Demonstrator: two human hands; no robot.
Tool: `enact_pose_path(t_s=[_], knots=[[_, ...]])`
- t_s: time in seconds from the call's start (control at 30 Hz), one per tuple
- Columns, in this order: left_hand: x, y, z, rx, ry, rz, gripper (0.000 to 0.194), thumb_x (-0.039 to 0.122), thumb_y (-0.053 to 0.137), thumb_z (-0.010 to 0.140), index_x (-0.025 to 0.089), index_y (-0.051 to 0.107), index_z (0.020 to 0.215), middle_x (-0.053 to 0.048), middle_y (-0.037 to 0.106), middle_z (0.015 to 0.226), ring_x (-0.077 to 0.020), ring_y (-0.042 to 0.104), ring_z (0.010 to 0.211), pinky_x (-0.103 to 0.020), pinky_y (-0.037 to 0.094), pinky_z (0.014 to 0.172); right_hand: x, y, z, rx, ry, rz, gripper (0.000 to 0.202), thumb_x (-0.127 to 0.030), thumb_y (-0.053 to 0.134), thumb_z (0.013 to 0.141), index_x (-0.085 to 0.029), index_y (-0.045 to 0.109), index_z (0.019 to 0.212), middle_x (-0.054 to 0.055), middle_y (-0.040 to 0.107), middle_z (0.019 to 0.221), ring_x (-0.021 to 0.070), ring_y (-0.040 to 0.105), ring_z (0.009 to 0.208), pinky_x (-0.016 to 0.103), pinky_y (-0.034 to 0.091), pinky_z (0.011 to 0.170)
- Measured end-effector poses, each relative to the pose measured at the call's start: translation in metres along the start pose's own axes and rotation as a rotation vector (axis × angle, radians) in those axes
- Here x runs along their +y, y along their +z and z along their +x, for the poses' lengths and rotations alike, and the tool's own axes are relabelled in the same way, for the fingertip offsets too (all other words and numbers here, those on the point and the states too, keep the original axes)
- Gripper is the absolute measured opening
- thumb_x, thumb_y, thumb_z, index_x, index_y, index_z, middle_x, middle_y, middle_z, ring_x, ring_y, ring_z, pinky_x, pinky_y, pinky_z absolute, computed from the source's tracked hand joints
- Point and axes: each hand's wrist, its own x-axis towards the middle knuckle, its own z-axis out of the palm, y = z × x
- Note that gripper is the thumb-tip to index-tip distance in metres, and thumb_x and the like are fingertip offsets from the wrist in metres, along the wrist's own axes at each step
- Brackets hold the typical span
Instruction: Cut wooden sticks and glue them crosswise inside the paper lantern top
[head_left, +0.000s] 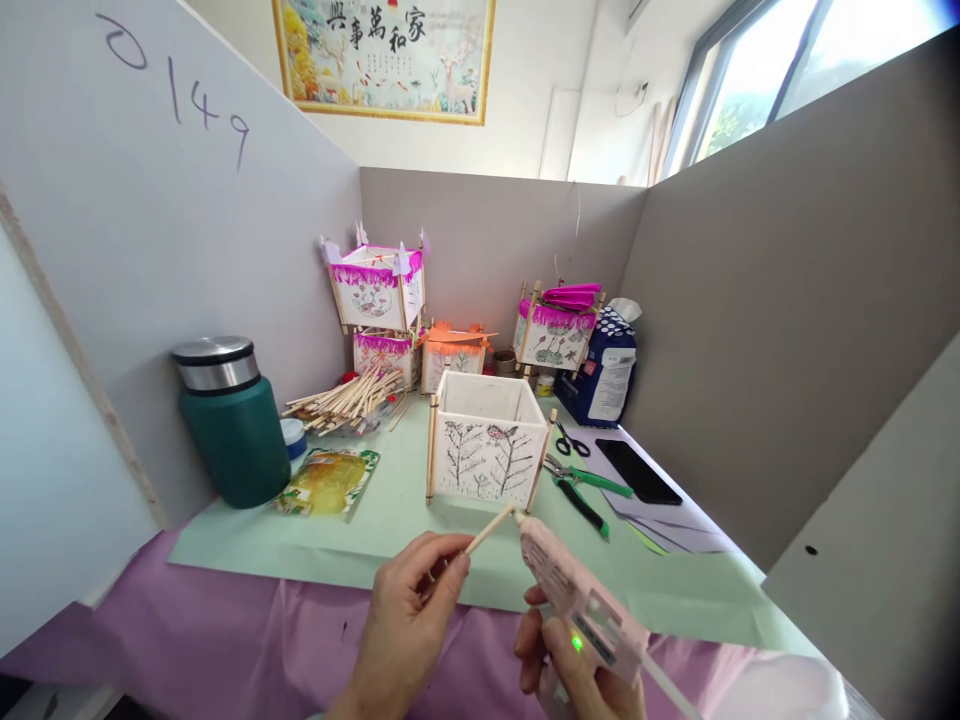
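Note:
Between the thumb and fingers of my left hand [412, 610] is a thin wooden stick [491, 528], slanting up to the right. My right hand [574, 665] is wrapped round a pink glue gun [581, 595] with a green light on. The gun's nozzle is at the stick's far end; whether they touch I cannot tell. Just beyond both hands stands a white box lantern [487, 460], open at the top, with trees and a bird drawn on its front panel and wooden sticks at its corners.
A green flask [232, 430] and a yellow packet [330, 482] lie left, near piled sticks [349, 400]. Decorated lanterns [379, 290] stand behind. At right are pliers [589, 480], scissors [572, 442], a black phone [637, 471] and a blue package [600, 370]. Grey partitions [750, 300] enclose the table.

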Motion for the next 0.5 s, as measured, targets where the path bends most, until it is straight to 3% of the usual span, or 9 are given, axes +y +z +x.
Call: enact_pose_path(t_s=[0.23,0.5], knots=[[0.003,0.003,-0.002,-0.005,0.024,-0.006,0.023,0.032,0.053,0.089,0.019,0.069,0.1,-0.003,0.065,0.084,-0.0139,0.06,0.075,-0.022,0.047,0.065,0.003,0.002,-0.001,-0.008,0.002,0.03,0.036,-0.05,0.065,0.079,-0.018,0.062,0.094,0.002,0.062,0.061,0.0122,0.054,0.045,0.025,0.044,0.046],[0.003,0.005,-0.001,0.039,-0.033,-0.027,0.026,0.035,0.052,0.09,0.018,0.066,0.103,-0.003,0.066,0.086,-0.0139,0.059,0.074,-0.022,0.046,0.063,-0.011,0.003,0.001,0.01,-0.019,0.07,0.031,-0.048,0.061,0.081,-0.02,0.06,0.095,-0.002,0.057,0.058,0.0103,0.05,0.045,0.023,0.039,0.047]])
